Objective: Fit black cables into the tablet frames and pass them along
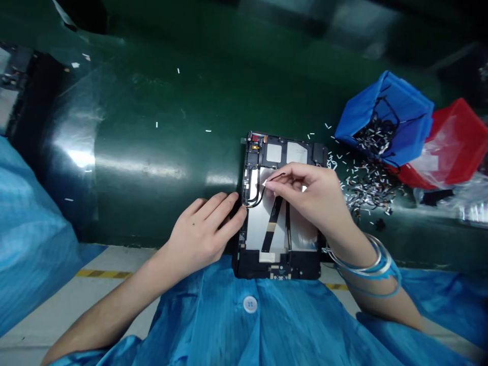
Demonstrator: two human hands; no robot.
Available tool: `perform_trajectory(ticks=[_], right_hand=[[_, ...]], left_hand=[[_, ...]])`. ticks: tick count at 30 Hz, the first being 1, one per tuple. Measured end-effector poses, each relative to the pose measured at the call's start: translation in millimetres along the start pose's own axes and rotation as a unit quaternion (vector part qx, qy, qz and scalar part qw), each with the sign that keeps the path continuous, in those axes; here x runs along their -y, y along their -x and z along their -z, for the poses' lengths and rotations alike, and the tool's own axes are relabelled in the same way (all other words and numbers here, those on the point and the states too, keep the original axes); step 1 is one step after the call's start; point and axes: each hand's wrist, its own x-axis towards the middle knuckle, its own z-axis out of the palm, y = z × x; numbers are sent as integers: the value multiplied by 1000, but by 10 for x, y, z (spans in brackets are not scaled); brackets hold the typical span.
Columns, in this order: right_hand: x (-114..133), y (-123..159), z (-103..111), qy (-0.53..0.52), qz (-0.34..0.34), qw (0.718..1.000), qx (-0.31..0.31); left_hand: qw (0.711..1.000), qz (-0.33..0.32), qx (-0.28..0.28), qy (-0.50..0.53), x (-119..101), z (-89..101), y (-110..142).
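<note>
An opened tablet [301, 235] lies in front of me, its inner side up, with a silvery metal area, a black ribbon cable [273, 223] and black edges. My right hand [310, 190] is over its middle, thumb and fingertips pinched on a thin black cable [262, 195] that curves down to the tablet's left edge. At that left edge rests my left hand [208, 229], fingers stretched out, the nearest fingertip touching the frame where the cable bends. Its palm side is hidden.
To the right stand a tipped blue bin [409, 114] holding black cables and a red bin [457, 147] with clear plastic. Small white strips and cable pieces [371, 190] spill on the green table [160, 81]. Another person's blue sleeve [30, 223] is at the left.
</note>
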Motion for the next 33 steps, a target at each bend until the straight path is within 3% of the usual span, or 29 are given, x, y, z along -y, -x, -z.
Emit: perform_trajectory(ticks=[10, 17, 26, 33], right_hand=[[-15, -121, 44, 34, 3, 999, 42], [10, -138, 38, 84, 11, 996, 41], [21, -140, 21, 111, 23, 993, 28], [26, -123, -20, 125, 40, 991, 19]], left_hand=[[995, 78, -22, 56, -139, -30, 18], [996, 70, 39, 35, -162, -63, -54], [997, 63, 46, 17, -150, -62, -33], [994, -19, 103, -11, -97, 35, -112]])
